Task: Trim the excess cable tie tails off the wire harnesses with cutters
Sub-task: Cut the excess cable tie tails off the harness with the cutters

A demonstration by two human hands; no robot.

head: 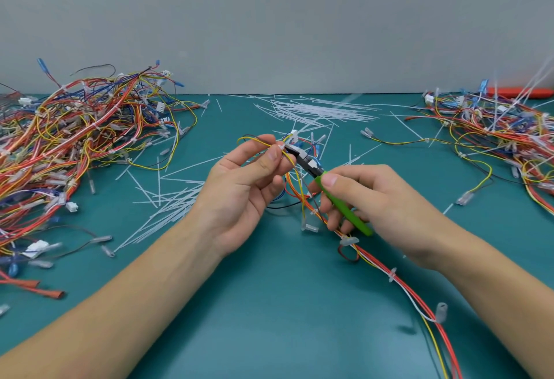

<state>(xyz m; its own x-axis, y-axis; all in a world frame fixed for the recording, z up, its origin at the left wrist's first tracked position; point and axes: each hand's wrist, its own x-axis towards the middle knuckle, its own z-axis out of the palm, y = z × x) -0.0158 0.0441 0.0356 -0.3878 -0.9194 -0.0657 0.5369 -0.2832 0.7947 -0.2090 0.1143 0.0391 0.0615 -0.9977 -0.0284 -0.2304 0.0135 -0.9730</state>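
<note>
Harness [299,174] is pinched above the tabletop [269,303] in the left hand [239,186]; cutters [317,168] are gripped by the right hand [368,195]. Blades should be set flush against the tie head [281,147], wires kept clear.

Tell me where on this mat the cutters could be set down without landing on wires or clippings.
Bare mat lies near, between the two forearms, bordered on the right by the harness trailing off the near edge. Crowded: the left pile, the right pile, and cut tails scattered across the middle, behind the left hand and right hand.
</note>
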